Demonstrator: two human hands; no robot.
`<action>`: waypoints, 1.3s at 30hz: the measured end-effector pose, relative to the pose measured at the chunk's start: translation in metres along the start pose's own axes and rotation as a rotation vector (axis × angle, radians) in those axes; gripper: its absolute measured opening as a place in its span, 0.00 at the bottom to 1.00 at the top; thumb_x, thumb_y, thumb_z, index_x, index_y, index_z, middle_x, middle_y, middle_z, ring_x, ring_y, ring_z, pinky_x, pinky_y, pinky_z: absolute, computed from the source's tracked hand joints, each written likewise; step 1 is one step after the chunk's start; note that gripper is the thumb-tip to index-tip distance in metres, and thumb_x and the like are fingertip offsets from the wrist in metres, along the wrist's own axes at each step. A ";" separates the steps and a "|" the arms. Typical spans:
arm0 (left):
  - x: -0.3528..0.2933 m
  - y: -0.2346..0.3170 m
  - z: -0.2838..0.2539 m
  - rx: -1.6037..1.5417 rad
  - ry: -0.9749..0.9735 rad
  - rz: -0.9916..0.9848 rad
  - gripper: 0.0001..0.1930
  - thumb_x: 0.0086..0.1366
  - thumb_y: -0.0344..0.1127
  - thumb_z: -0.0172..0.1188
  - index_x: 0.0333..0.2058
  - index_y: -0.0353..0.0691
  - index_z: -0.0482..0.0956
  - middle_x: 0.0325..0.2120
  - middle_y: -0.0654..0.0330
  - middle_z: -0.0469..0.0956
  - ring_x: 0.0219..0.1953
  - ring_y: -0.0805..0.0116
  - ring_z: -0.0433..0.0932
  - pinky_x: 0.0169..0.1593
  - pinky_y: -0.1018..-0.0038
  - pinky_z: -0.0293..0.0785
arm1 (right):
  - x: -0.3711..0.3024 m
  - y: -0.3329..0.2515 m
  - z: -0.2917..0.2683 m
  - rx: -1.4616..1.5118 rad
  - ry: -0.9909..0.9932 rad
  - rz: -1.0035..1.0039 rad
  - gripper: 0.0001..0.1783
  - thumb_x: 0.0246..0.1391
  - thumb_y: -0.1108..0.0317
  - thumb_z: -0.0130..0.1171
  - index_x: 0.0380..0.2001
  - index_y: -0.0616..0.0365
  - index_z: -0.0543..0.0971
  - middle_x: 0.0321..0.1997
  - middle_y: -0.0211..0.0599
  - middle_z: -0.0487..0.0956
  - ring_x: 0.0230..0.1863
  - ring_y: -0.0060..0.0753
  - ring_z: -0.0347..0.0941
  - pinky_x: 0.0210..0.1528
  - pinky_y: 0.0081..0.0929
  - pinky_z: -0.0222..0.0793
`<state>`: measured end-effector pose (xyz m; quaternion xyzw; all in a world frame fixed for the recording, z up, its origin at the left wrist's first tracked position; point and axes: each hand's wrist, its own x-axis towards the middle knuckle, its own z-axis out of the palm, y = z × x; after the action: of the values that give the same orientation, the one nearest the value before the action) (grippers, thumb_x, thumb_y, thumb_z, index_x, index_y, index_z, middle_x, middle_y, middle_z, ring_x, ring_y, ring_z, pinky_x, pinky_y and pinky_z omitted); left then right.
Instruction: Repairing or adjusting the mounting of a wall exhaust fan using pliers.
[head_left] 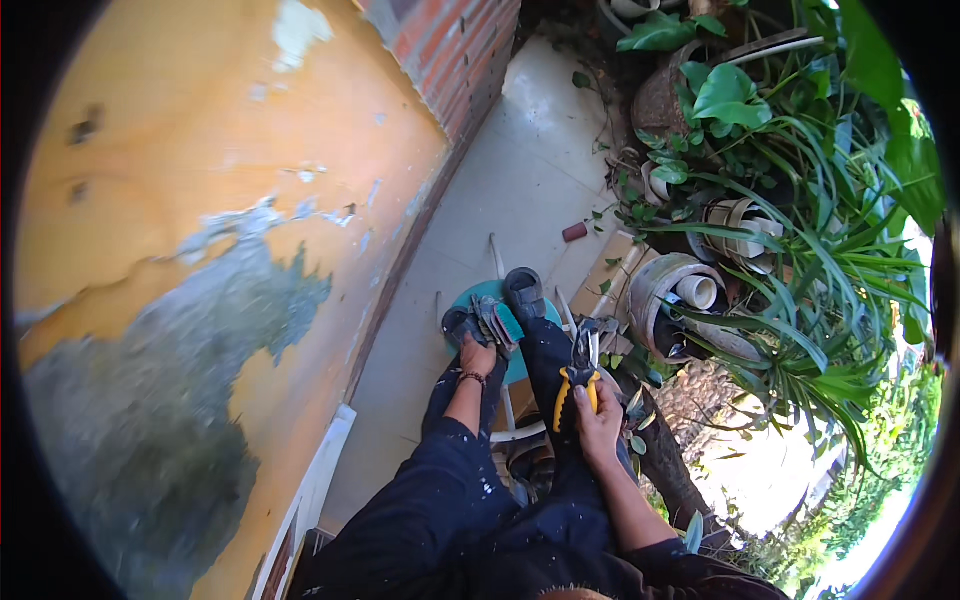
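Note:
My left hand (pixel 477 356), with a beaded bracelet at its wrist, is closed on a dusty grey-and-teal thing (pixel 498 325) that looks like a brush; its exact kind is unclear. In my right hand (pixel 600 420) is a pair of pliers (pixel 577 385) with yellow-and-black handles, the metal jaws pointing away from me. Under my hands is a stool with a round teal seat (pixel 516 369) and pale legs. My feet in dark sandals (pixel 523 294) show at that seat, and my paint-spotted dark trousers hide part of it.
On the left rises a yellow wall (pixel 370 120) with peeling paint and a grey bare patch. Pale floor tiles (pixel 480 200) run along it. Potted plants (pixel 820 260), a round pot (pixel 650 290) and a tree trunk (pixel 665 450) crowd the right. A small reddish piece (pixel 575 232) lies on the floor.

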<state>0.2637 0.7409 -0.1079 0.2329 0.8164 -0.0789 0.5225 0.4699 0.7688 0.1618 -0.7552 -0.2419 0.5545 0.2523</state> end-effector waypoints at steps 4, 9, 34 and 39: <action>-0.085 0.026 -0.067 -0.274 -0.006 0.202 0.37 0.66 0.37 0.63 0.69 0.34 0.56 0.64 0.44 0.69 0.63 0.52 0.73 0.66 0.65 0.67 | -0.031 -0.025 -0.022 -0.022 0.067 -0.063 0.13 0.63 0.64 0.64 0.40 0.65 0.78 0.31 0.26 0.77 0.34 0.15 0.68 0.39 0.18 0.67; -0.162 0.006 -0.159 -0.327 0.051 0.437 0.31 0.68 0.34 0.60 0.67 0.37 0.61 0.62 0.48 0.72 0.55 0.59 0.79 0.57 0.67 0.76 | -0.051 -0.069 -0.038 -0.111 0.028 -0.256 0.13 0.61 0.64 0.67 0.38 0.64 0.79 0.29 0.24 0.76 0.31 0.14 0.67 0.36 0.18 0.68; -0.679 0.269 -0.499 -0.597 0.694 1.699 0.10 0.80 0.39 0.45 0.45 0.38 0.69 0.24 0.65 0.68 0.20 0.80 0.67 0.24 0.78 0.66 | -0.298 -0.597 -0.012 0.275 -0.441 -1.477 0.11 0.63 0.73 0.63 0.45 0.68 0.77 0.33 0.30 0.80 0.36 0.13 0.71 0.38 0.17 0.70; -0.741 0.300 -0.583 -0.736 0.878 1.813 0.12 0.80 0.42 0.44 0.44 0.40 0.70 0.25 0.70 0.64 0.18 0.87 0.63 0.19 0.85 0.62 | -0.361 -0.705 0.004 0.185 -0.230 -1.775 0.15 0.62 0.66 0.64 0.47 0.65 0.77 0.33 0.40 0.79 0.33 0.20 0.72 0.37 0.23 0.71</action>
<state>0.1826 1.0005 0.8433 0.5886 0.4290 0.6799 0.0849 0.3089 1.0688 0.8763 -0.2067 -0.7145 0.2449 0.6219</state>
